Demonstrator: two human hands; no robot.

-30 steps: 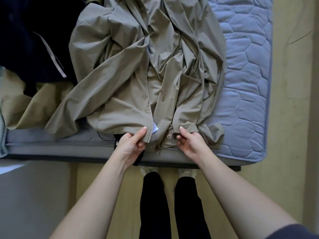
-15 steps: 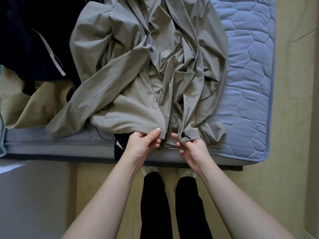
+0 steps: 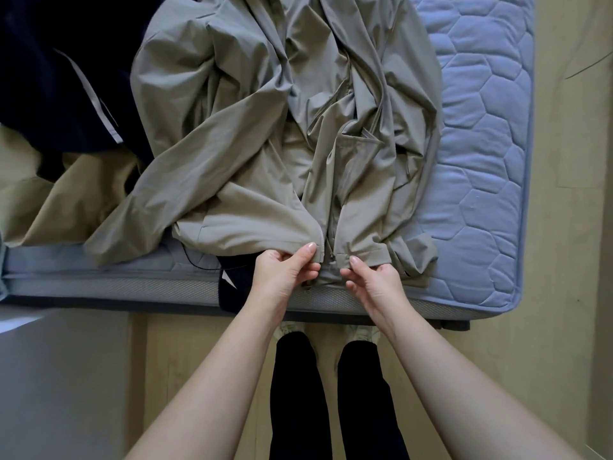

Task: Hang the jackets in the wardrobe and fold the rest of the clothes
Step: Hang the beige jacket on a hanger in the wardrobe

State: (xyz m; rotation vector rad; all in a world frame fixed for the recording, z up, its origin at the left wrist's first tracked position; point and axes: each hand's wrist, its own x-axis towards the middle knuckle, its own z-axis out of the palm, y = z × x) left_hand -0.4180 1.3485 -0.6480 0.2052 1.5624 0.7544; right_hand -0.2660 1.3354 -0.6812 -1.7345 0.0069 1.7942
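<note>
Khaki jacket [image 3: 252, 134] spread crumpled, front up, on mattress [image 3: 477, 167], hem at mattress near edge. Left hand [image 3: 285, 272] at hem, left of zipper [image 3: 332, 257]: fingers [image 3: 310, 249] pinching left front panel corner. Right hand [image 3: 373, 280] at hem, right of zipper: fingers [image 3: 354, 260] pinching right front panel corner. Panels held just apart, zipper bottom between them, unjoined. Dark navy garment [image 3: 56, 71] left of jacket on mattress; tan garment [image 3: 63, 200] beneath it, also left of jacket. Small dark item [image 3: 237, 270] under hem, left of left hand.
</note>
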